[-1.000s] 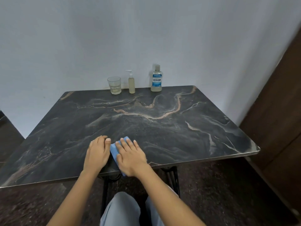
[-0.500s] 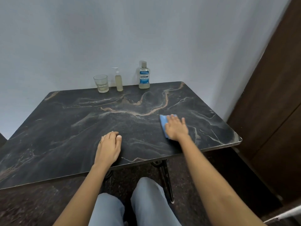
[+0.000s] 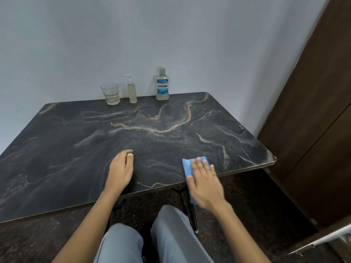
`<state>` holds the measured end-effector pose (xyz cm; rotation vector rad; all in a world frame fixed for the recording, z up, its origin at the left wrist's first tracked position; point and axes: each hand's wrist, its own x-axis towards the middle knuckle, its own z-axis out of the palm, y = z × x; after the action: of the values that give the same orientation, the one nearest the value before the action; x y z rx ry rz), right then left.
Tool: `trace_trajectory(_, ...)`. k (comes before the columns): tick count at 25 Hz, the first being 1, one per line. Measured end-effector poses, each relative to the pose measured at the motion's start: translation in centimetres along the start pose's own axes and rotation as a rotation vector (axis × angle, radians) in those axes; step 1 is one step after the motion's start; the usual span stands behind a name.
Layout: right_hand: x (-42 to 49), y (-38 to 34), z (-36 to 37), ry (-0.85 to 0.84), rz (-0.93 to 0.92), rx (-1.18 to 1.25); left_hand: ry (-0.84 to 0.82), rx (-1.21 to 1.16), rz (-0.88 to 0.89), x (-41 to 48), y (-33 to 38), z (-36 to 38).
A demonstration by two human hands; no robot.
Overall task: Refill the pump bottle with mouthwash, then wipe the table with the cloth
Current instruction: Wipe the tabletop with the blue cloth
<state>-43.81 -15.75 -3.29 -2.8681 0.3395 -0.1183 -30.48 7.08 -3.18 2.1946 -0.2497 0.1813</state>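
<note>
My right hand [image 3: 206,184] lies flat on a blue cloth [image 3: 188,166] at the near edge of the dark marble table [image 3: 76,149], right of centre; part of the cloth hangs past the edge under my palm. My left hand [image 3: 120,170] rests on the tabletop near the front edge, fingers curled, holding nothing. At the back of the table by the wall stand a small pump bottle [image 3: 131,91] with pale liquid and a mouthwash bottle [image 3: 162,85] with a blue label, both upright and capped.
A clear glass tumbler [image 3: 110,93] stands left of the pump bottle. A dark wooden door [image 3: 313,130] rises close to the table's right side. My knees in grey trousers [image 3: 171,234] are under the near edge.
My right hand has dragged the blue cloth from further in on the right back toward me, to the near edge. The left hand stays in place.
</note>
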Motion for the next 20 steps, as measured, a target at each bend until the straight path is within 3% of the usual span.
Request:
trace_trajectory(4,-0.2,-6.4,2.1,-0.051,-0.27,0.02,0.134,-0.218,-0.184,0.0,0.5,-2.5)
trace_trajectory(12,2.2,-19.5,4.1,-0.251,-0.804,0.012,0.294,-0.215,-0.241,0.6,-3.6,-9.0)
trace_trajectory(16,3.7,-22.0,2.8,-0.247,-0.918,0.115,0.354,-0.162,-0.272,1.1,-5.8,-12.2)
trace_trajectory(20,7.7,-22.2,0.0,-0.161,-0.837,0.083,0.365,-0.124,-0.29,2.1,-7.7,-14.0)
